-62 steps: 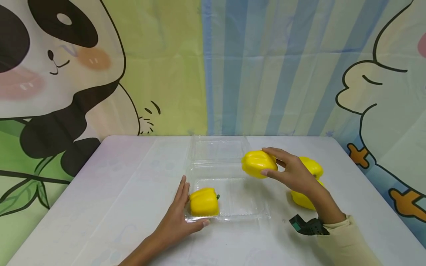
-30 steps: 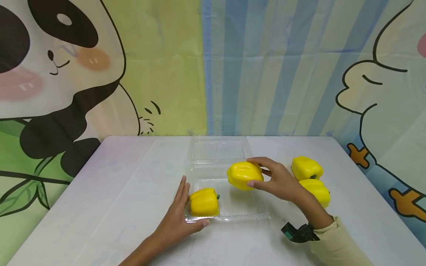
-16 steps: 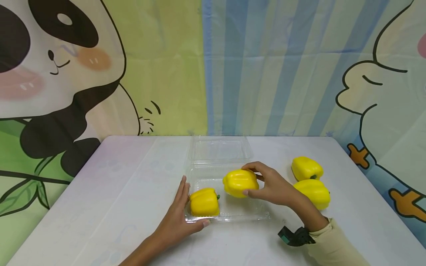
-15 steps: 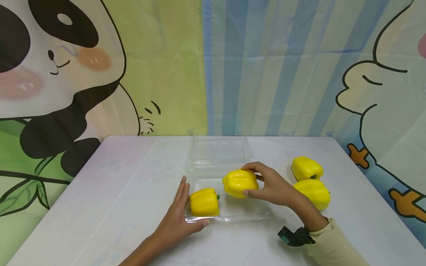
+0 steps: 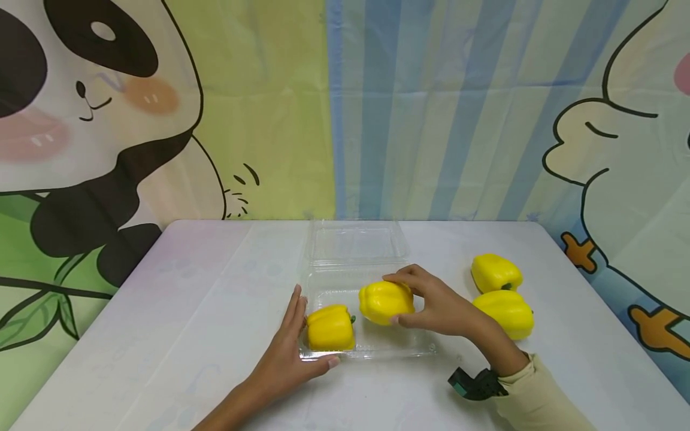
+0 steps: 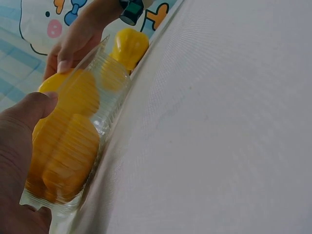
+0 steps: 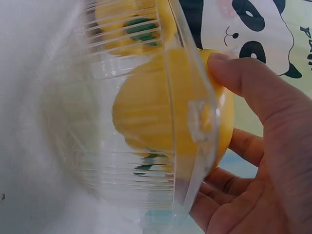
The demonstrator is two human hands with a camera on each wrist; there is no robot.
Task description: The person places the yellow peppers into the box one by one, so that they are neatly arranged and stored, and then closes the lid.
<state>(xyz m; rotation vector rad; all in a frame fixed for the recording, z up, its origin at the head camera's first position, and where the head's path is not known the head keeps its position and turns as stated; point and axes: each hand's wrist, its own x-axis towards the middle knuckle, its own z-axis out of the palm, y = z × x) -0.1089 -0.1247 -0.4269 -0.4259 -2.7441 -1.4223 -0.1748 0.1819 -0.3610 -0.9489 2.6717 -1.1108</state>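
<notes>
A clear plastic clamshell container (image 5: 401, 344) lies with its lid (image 5: 356, 244) folded back. One yellow bell pepper (image 5: 330, 328) sits in its left front corner. My left hand (image 5: 286, 350) rests against that corner, fingers straight along the left wall and thumb along the front edge. My right hand (image 5: 439, 302) grips a second yellow bell pepper (image 5: 384, 302) between thumb and fingers. This pepper is over the tray, right of the first one. In the right wrist view the held pepper (image 7: 146, 105) shows partly through the clear wall; whether it touches the bottom I cannot tell.
Two more yellow bell peppers, a rear one (image 5: 496, 272) and a front one (image 5: 507, 314), lie on the white table (image 5: 178, 335) right of the container, near my right forearm. A printed curtain (image 5: 377, 120) hangs behind the table.
My right hand has carried its bell pepper left, nearer to me and lower over the tray, close to the first pepper. My left hand and the container have stayed put.
</notes>
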